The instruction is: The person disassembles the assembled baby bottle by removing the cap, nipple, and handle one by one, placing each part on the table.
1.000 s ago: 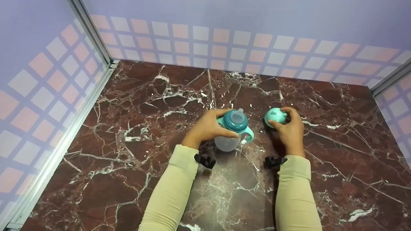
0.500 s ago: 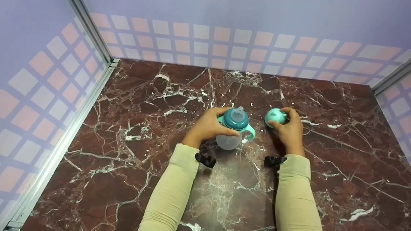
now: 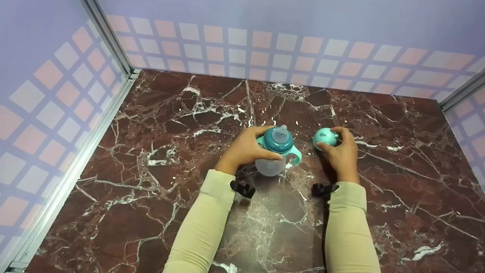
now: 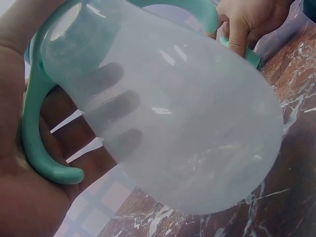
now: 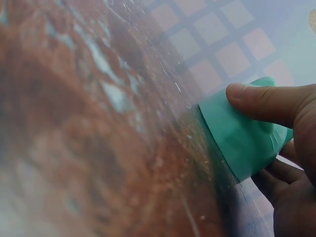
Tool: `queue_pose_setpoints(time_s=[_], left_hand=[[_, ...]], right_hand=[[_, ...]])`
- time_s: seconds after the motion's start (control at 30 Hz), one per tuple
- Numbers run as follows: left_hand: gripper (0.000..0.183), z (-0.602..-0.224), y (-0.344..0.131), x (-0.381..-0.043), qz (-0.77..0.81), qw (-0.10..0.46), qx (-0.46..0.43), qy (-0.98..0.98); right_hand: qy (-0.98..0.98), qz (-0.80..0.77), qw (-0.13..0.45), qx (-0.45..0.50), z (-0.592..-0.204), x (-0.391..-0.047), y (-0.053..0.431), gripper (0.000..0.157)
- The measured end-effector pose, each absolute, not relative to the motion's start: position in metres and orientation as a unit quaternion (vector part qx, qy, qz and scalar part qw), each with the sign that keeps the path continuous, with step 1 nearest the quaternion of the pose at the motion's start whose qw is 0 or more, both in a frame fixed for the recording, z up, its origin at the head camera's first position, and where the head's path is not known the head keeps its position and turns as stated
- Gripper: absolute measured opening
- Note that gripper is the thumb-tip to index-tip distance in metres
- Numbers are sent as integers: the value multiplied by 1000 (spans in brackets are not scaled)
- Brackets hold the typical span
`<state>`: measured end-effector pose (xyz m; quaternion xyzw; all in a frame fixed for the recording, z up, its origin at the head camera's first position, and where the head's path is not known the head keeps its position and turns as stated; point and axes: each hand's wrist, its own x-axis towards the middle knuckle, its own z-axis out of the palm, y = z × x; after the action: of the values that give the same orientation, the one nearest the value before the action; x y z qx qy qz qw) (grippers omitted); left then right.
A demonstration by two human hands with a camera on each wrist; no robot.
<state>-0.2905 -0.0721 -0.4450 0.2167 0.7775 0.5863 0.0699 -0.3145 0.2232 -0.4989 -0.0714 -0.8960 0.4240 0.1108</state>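
Observation:
My left hand (image 3: 246, 148) grips a baby bottle (image 4: 187, 113) round its upper part, by one of its mint side handles. The bottle has a frosted clear body, a teal collar and a clear nipple on top, and it leans slightly. In the left wrist view my fingers show through the far side of its wall. To the right, my right hand (image 3: 344, 153) pinches a rounded mint bottle cap (image 5: 242, 131) between thumb and fingers. The cap's rim sits right at the tabletop in the right wrist view.
Both hands work over a dark red marbled table (image 3: 159, 212) with white veins. A lilac wall panel (image 3: 265, 22) with pink and white squares stands behind, and another rises along the left, joined by a metal frame (image 3: 113, 45).
The bottle in my left hand has shifted very slightly up and to the right in the head view. My right hand still holds the cap in nearly the same spot.

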Motion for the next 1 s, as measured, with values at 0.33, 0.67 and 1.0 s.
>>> queue_pose_setpoints(time_s=[0.33,0.67,1.0], left_hand=[[79,-445,-72,-291,585,70,216,778],[79,-442,-71,-290,583,67,209,783],[75,-423,-72,-278,596,73,204,773]], right_hand=[[-895,425,112,-78,-499,-316,224,58],[-893,431,104,-81,-498,-317,224,58],[-890,438,102,-78,-498,-316,224,58]])
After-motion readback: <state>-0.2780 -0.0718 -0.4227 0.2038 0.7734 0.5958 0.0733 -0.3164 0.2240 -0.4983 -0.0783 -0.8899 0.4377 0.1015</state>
